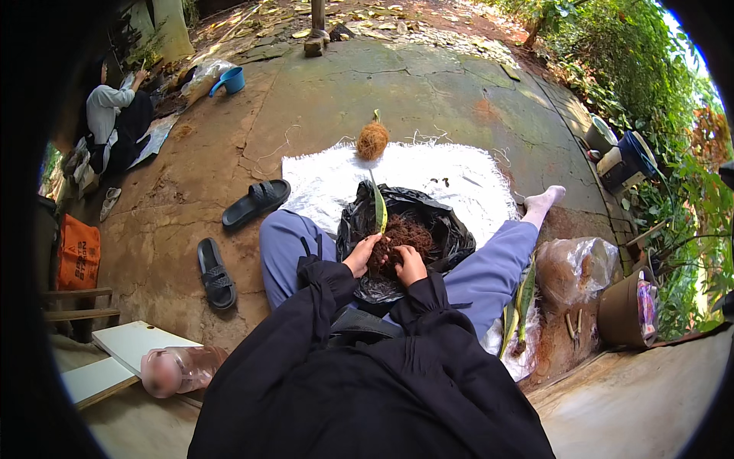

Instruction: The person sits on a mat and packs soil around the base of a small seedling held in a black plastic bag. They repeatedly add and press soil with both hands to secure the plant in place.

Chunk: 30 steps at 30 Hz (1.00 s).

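Between my legs lies an open black plastic bag filled with dark brown fibrous planting mix. My left hand grips the base of an upright snake plant leaf with yellow edges, over the bag. Fingers bent, my right hand touches the brown mix around the leaf's base; whether it pinches some is unclear. Under the bag spreads a white woven sack. A round ball of coconut fibre with a short leaf tip showing rests at the sack's far edge.
Black sandals lie at left. At right are more snake plant leaves, a clear plastic bag of brown material, pruning shears and a brown pot. Another person sits far left near a blue dipper.
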Available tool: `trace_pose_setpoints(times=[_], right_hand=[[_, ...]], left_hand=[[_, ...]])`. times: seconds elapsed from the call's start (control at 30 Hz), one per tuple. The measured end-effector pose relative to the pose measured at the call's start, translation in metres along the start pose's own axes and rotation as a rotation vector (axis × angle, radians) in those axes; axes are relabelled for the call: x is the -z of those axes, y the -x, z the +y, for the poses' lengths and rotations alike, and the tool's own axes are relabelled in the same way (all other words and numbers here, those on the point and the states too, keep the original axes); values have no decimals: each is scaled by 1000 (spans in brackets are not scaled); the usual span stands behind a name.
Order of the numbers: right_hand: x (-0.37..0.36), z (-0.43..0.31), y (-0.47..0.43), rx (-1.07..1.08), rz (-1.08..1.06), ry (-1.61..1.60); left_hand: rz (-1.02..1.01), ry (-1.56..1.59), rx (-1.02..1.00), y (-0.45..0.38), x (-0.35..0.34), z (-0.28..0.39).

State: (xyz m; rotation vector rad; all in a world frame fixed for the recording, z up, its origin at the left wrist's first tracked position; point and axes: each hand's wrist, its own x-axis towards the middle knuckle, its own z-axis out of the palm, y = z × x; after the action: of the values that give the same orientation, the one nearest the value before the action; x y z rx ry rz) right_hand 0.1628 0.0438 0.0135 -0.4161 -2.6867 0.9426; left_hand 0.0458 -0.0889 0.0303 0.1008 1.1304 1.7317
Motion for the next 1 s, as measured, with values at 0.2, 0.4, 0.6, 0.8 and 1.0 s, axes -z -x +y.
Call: trace_pose_setpoints(times=[0.2,0.4,0.6,0.8,1.0], right_hand=[[9,0,12,110,-203,169],[4,-15,4,64,-260,221],[14,-17,10,-29,-290,246],[9,-21,14,116,-240,360],[2,-13,12,-26,-320,321]], left_hand=[[35,65,-79,-21,-14,-8],[21,144,-31,1,-1,-6],[57,117,-14,-1,-6,-3],[9,175,-18,-10,-5,-5],[5,122,35,-7,-16,-7]])
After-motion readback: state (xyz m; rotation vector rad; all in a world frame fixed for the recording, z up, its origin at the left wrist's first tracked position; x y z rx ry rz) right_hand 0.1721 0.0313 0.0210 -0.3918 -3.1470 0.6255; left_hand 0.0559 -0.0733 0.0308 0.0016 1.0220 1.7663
